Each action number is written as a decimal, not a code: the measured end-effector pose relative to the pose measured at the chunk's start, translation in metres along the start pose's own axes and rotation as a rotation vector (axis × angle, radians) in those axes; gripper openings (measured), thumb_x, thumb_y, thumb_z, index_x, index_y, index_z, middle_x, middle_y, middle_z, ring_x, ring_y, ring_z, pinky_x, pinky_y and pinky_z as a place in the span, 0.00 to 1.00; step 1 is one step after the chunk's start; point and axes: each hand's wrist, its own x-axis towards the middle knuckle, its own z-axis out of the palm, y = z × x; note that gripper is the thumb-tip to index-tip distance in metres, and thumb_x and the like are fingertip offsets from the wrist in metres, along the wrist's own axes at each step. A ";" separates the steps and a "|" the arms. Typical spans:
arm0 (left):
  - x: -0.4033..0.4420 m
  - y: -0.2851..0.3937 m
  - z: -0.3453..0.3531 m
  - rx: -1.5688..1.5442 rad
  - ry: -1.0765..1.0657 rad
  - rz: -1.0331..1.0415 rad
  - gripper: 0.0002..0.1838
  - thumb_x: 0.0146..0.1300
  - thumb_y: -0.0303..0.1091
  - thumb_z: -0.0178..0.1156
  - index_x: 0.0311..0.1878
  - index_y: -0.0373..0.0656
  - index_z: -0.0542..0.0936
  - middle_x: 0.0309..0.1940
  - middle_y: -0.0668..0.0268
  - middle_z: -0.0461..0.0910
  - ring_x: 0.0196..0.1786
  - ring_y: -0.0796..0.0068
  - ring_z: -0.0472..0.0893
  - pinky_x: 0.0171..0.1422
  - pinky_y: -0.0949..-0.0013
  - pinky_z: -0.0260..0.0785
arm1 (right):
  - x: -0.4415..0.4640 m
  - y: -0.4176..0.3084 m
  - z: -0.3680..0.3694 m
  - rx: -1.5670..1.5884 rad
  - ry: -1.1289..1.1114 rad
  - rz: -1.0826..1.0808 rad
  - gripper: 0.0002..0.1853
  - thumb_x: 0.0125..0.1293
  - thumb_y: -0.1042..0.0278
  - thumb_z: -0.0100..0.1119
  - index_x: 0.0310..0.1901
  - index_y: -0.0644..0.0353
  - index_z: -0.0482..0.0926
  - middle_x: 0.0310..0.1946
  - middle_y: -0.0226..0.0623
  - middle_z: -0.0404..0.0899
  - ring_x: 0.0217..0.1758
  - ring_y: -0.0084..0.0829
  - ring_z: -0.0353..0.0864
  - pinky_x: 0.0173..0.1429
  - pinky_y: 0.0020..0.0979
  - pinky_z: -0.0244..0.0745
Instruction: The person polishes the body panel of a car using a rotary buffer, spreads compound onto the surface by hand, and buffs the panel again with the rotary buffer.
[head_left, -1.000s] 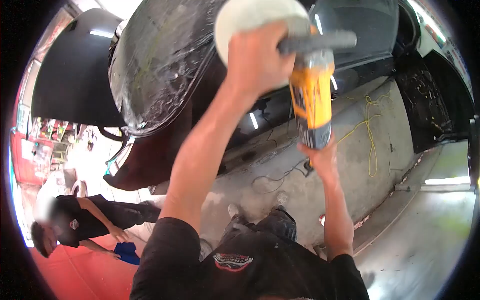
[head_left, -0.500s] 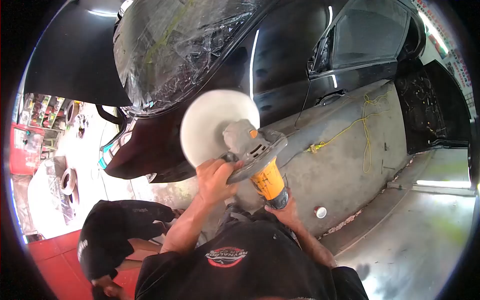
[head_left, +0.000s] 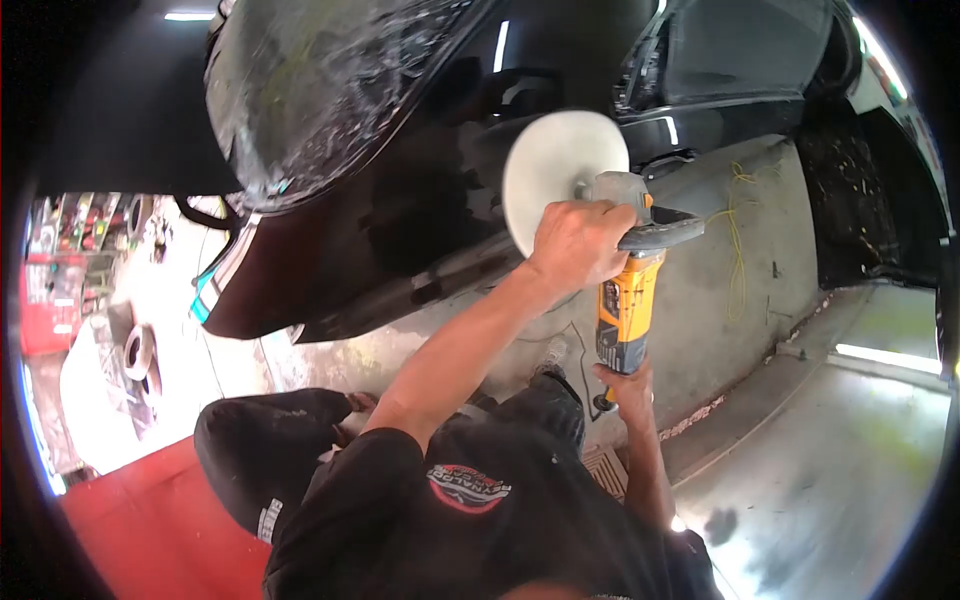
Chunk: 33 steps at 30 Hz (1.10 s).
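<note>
A yellow and grey polisher (head_left: pixel 628 300) with a large round white pad (head_left: pixel 560 170) is held in both hands. My left hand (head_left: pixel 585 243) is closed around the front handle near the polisher's head. Lower down, my right hand (head_left: pixel 630 385) grips the dark rear end of the body. The pad's face is turned toward the glossy black car panel (head_left: pixel 400 240); whether it presses on the paint is hard to see. Clear plastic sheeting (head_left: pixel 310 100) covers the windshield.
Another person in black clothes (head_left: pixel 260 450) crouches at my left. A yellow cord (head_left: pixel 738 240) lies on the concrete floor (head_left: pixel 690 350). A detached black panel (head_left: pixel 850 200) stands at the right. A floor grate (head_left: pixel 605 472) shows near my feet, and tires (head_left: pixel 142 360) are at far left.
Both hands have carried the polisher to the right and slightly up along the car's side. Its body now points more straight down in view. The crouching person has shifted position.
</note>
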 end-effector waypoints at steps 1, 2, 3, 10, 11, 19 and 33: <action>-0.012 0.000 -0.014 -0.008 0.030 -0.024 0.15 0.41 0.31 0.70 0.38 0.49 0.85 0.26 0.65 0.83 0.30 0.61 0.84 0.34 0.60 0.76 | -0.009 -0.017 0.002 -0.093 -0.014 0.042 0.41 0.44 0.71 0.82 0.61 0.66 0.69 0.47 0.40 0.82 0.50 0.32 0.81 0.55 0.34 0.76; -0.027 0.003 -0.026 -0.033 0.054 -0.042 0.15 0.42 0.31 0.70 0.38 0.49 0.85 0.26 0.64 0.83 0.30 0.60 0.84 0.35 0.60 0.77 | -0.017 -0.020 0.006 -0.169 -0.048 0.012 0.42 0.44 0.70 0.82 0.61 0.66 0.69 0.47 0.41 0.82 0.50 0.33 0.81 0.55 0.35 0.76; -0.047 0.003 -0.041 -0.048 0.047 -0.094 0.14 0.42 0.29 0.69 0.38 0.47 0.85 0.27 0.63 0.83 0.32 0.60 0.84 0.38 0.60 0.77 | -0.025 -0.022 0.009 -0.246 -0.068 -0.020 0.42 0.43 0.70 0.83 0.61 0.66 0.69 0.47 0.41 0.82 0.50 0.33 0.81 0.55 0.36 0.76; -0.133 0.009 -0.131 0.119 0.215 -0.209 0.08 0.40 0.21 0.67 0.23 0.40 0.76 0.18 0.59 0.75 0.20 0.60 0.77 0.24 0.62 0.67 | -0.059 -0.030 0.050 -0.451 -0.234 -0.034 0.47 0.46 0.60 0.82 0.65 0.63 0.65 0.51 0.51 0.81 0.58 0.45 0.82 0.62 0.42 0.76; -0.131 0.009 -0.130 0.107 0.184 -0.197 0.08 0.40 0.22 0.68 0.24 0.40 0.77 0.18 0.59 0.75 0.20 0.60 0.77 0.24 0.62 0.67 | -0.057 -0.027 0.051 -0.452 -0.244 -0.033 0.47 0.45 0.61 0.82 0.65 0.63 0.65 0.51 0.50 0.81 0.58 0.44 0.82 0.62 0.42 0.75; -0.039 0.006 -0.034 -0.031 0.109 -0.029 0.12 0.40 0.27 0.70 0.32 0.45 0.82 0.22 0.63 0.79 0.23 0.61 0.80 0.29 0.62 0.73 | -0.022 -0.010 0.003 -0.308 0.039 -0.076 0.41 0.45 0.67 0.82 0.61 0.67 0.69 0.48 0.46 0.82 0.52 0.36 0.82 0.58 0.38 0.76; -0.119 -0.011 -0.068 0.048 -0.046 0.039 0.16 0.35 0.31 0.71 0.33 0.49 0.83 0.21 0.66 0.76 0.22 0.65 0.78 0.27 0.62 0.69 | -0.046 0.070 0.055 -0.216 -0.070 -0.066 0.45 0.43 0.64 0.84 0.62 0.68 0.68 0.46 0.47 0.83 0.49 0.39 0.83 0.56 0.38 0.77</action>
